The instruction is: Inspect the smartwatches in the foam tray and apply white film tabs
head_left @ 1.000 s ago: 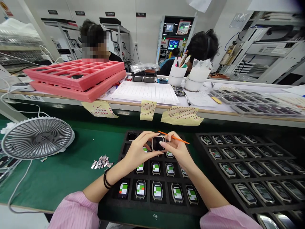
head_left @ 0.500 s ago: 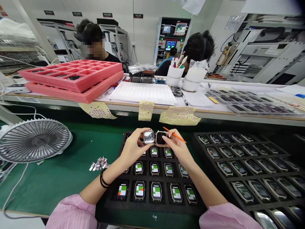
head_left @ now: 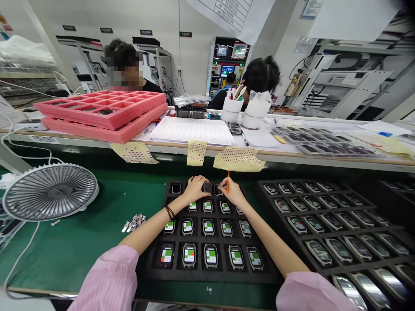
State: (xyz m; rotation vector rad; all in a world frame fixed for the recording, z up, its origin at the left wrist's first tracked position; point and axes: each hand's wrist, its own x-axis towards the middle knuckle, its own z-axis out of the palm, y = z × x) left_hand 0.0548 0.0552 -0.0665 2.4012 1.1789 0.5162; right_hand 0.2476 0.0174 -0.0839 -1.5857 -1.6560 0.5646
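My left hand (head_left: 195,188) is closed on a dark-screened smartwatch (head_left: 207,188) at the back row of a black foam tray (head_left: 212,276). Close by on the right, my right hand (head_left: 234,192) has its fingertips on a second smartwatch (head_left: 218,189), partly covered by the fingers. A thin orange stick (head_left: 228,183) is held upright in that same hand; its kind is unclear. Nearer me in the tray lie rows of smartwatches, many with green and white screens, such as one smartwatch (head_left: 211,256) in the front row.
A second black tray of watches (head_left: 311,203) lies to the right. On the left are a grey fan (head_left: 52,192) and a pile of small silvery pieces (head_left: 134,223). Red foam trays (head_left: 106,123) and papers (head_left: 191,129) rest on the shelf ahead. Other people sit beyond it.
Both hands have lowered the two watches from above the tray to its back row. The orange stick has turned from slanted to upright. The camera view has tilted slightly.
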